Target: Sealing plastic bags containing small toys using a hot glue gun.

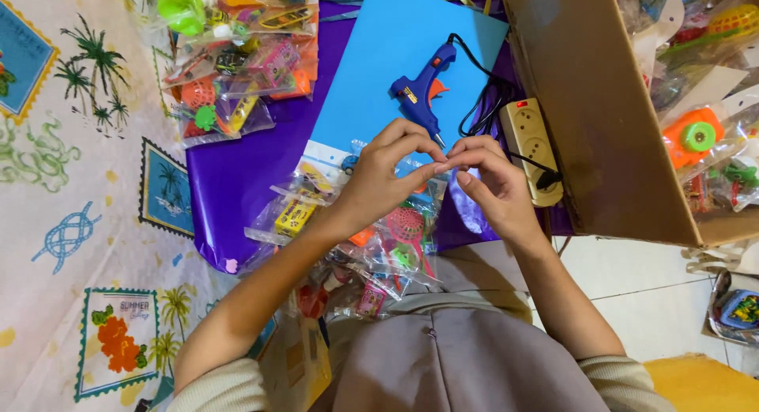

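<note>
My left hand (387, 175) and my right hand (494, 183) meet fingertip to fingertip just below the nozzle of a blue hot glue gun (423, 84). Between the pinched fingers is something very small; I cannot tell what it is. The glue gun lies on a light blue sheet (371, 88) that rests on purple paper (237, 175). Under my hands lies a pile of small toys in clear plastic bags (356, 246), among them a yellow toy car (294, 217) and a pink racket (405, 224).
A beige power strip (531, 139) with the gun's black cord (482, 96) sits right of the sheet. A cardboard box (601, 119) full of packaged toys stands at right. More bagged toys (237, 56) lie at top left on a patterned cloth (71, 206).
</note>
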